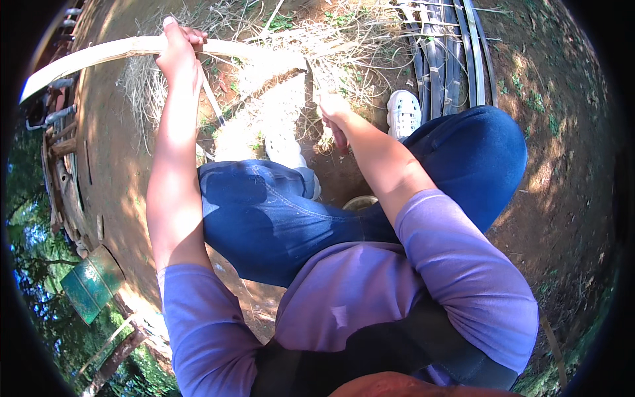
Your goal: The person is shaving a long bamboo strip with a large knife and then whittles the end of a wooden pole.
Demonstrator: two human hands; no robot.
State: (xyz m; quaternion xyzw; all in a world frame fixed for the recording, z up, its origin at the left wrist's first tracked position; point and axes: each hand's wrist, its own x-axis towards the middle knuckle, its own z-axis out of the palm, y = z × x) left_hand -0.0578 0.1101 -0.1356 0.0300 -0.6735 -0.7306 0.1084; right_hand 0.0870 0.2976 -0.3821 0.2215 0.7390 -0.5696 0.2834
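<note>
My left hand [180, 51] is closed around a long, pale strip that looks like split bamboo [99, 57]. The strip runs from the far left edge, through my grip, to the middle of the view, where sunlight bleaches it. My right hand [335, 114] is closed on what looks like a knife [309, 78]. Its narrow dark blade points away from me, by the strip's right end; glare hides whether they touch. Beneath both lie tangled pale shavings [357, 41], spread over the ground beyond my feet.
A bundle of long dark strips [456, 59] lies at the far right, crossed by pale strips. My white shoes [403, 111] stand on bare brown soil. Stacked wood [63, 165] lines the left side, with a green panel [92, 284] nearer me. A round rim [360, 202] shows below my thighs.
</note>
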